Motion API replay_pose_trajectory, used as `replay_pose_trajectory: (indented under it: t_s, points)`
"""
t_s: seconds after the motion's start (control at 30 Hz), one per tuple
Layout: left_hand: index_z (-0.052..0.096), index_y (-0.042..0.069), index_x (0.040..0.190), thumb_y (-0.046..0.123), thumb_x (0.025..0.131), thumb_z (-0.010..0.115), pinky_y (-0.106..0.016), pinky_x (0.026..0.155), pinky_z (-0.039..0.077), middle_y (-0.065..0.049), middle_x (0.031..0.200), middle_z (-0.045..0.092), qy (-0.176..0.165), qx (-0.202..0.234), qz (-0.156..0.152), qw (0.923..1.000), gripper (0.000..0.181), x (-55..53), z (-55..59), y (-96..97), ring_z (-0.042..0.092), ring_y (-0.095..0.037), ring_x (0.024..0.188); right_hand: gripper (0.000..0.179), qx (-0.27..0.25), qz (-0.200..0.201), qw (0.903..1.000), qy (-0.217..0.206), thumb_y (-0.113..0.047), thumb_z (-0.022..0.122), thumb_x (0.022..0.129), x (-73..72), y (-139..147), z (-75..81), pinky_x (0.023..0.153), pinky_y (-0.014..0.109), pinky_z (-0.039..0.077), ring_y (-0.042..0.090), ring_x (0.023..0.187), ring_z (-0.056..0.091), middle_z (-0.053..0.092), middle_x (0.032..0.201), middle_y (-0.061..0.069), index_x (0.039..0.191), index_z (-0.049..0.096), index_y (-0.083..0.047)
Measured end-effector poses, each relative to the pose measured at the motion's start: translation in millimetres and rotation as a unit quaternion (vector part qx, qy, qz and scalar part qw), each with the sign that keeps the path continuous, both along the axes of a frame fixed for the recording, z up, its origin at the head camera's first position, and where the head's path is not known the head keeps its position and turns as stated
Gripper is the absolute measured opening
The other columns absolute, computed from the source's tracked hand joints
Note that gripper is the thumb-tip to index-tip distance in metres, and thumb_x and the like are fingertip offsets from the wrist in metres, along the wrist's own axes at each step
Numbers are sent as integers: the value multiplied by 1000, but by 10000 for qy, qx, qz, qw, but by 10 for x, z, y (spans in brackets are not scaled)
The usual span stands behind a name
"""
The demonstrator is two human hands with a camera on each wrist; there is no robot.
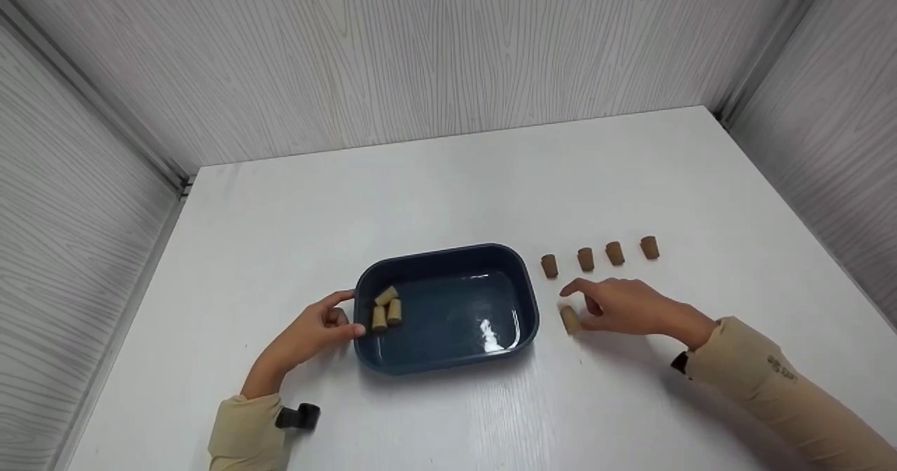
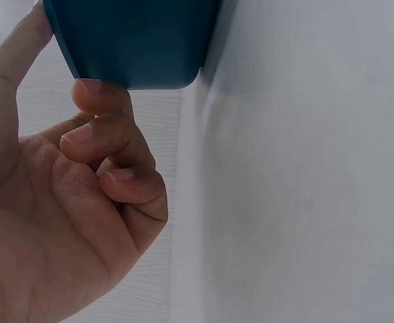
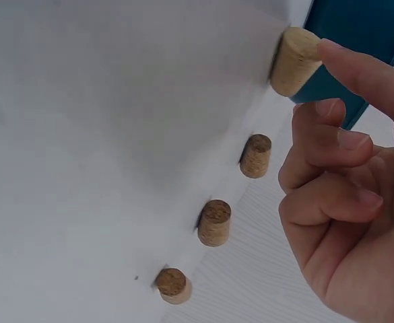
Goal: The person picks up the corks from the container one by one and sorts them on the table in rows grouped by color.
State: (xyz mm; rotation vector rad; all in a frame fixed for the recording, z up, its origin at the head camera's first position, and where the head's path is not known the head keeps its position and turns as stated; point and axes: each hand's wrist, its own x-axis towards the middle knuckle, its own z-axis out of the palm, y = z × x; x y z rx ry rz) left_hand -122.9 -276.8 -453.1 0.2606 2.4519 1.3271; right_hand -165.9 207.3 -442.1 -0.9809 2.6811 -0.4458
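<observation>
A dark blue rectangular dish (image 1: 448, 345) stands on the table with three cork stoppers (image 1: 394, 311) at its left end. My left hand (image 1: 308, 334) holds that end, thumb over the rim and index finger against the outer wall; in the left wrist view its other fingers (image 2: 136, 185) are curled. To the right of the dish is a single pale cork stopper (image 1: 569, 320), slightly blurred. My right hand (image 1: 627, 306) is beside it, the thumb at the stopper's edge in the right wrist view and the index finger bent and apart from it.
Several darker cork stoppers (image 1: 586, 259) stand in a loose row behind my right hand, right of the dish. The white table (image 1: 294, 212) is bordered by wood-grain panels (image 1: 448, 57) at the back and both sides.
</observation>
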Motion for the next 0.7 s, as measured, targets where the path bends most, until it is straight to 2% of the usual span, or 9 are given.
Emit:
replay_pose_trajectory:
  t_s: [0.23, 0.4, 0.53, 0.63, 0.7]
  points:
    - [40, 1, 143, 27, 88, 70, -23, 64, 38, 0, 79, 53, -25, 113, -16, 9999, 68, -20, -10, 2, 47, -10, 68, 45, -512, 97, 9983, 258, -19, 70, 87, -31, 13, 221, 53, 19, 36, -2, 54, 40, 54, 73, -10, 127, 53, -10]
    - [40, 1, 143, 27, 88, 70, -22, 63, 37, 0, 79, 53, 18, 109, -42, 9999, 68, -59, -26, 14, 46, -9, 67, 43, -647, 77, 9973, 343, -21, 71, 87, -71, 37, 280, 56, 20, 39, 0, 58, 44, 55, 76, -9, 125, 55, -10]
    - [40, 2, 143, 27, 88, 70, -22, 62, 36, 0, 79, 52, 19, 99, -44, 9999, 68, -75, -30, 16, 46, -9, 67, 44, -187, -51, 9997, -158, -23, 73, 85, -97, 96, 200, 57, 22, 38, 4, 60, 45, 57, 77, -8, 125, 57, -13]
    - [40, 2, 143, 26, 88, 71, -23, 62, 36, 0, 78, 52, -2, 92, -34, 10000, 68, -65, -23, 14, 46, -9, 67, 46, 156, -108, 9975, -674, -25, 74, 84, -98, 128, 103, 59, 24, 38, 5, 62, 46, 58, 79, -8, 126, 56, -17]
    - [41, 2, 143, 27, 88, 71, -23, 62, 35, 0, 78, 52, -27, 69, -21, 10000, 67, -54, -20, 14, 46, -10, 67, 46, 239, -63, 9964, -808, -26, 74, 84, -94, 121, 50, 58, 24, 39, 5, 62, 47, 59, 79, -8, 126, 56, -19]
